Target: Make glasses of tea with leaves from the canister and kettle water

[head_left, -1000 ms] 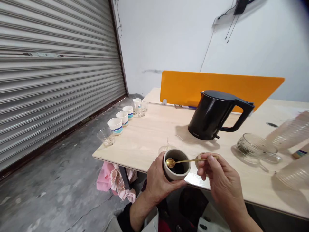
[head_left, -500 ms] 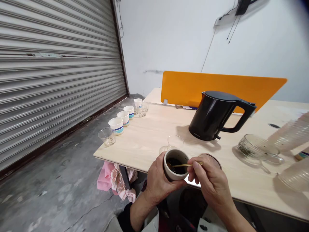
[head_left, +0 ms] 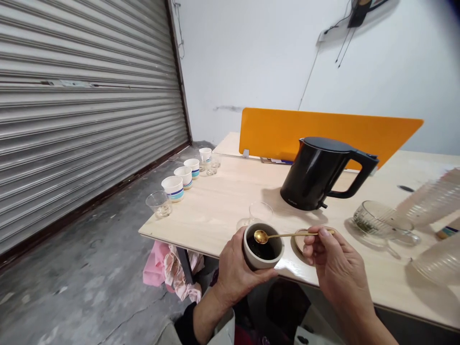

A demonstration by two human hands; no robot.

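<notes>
My left hand (head_left: 235,268) is wrapped round a pale ceramic cup (head_left: 264,264) at the table's front edge, tilted so its dark contents show. Between the fingertips of my right hand (head_left: 334,258) is the handle of a thin gold spoon (head_left: 261,236), whose bowl hovers over the cup's mouth. Under the right fingers lies a small round lid or coaster (head_left: 299,243), partly covered by them. Just behind the cup stands a clear plastic cup (head_left: 261,210).
A black electric kettle (head_left: 312,177) stands before an orange divider (head_left: 330,132). To its right are a glass mug (head_left: 377,220) with leaves inside and stacked clear cups (head_left: 431,199). Paper cups (head_left: 173,188) and clear cups (head_left: 159,203) line the table's left edge.
The spoon has come up out of the dark contents, its bowl now above them. My right hand has shifted right, away from the cup, while my left hand has stayed nearly still.
</notes>
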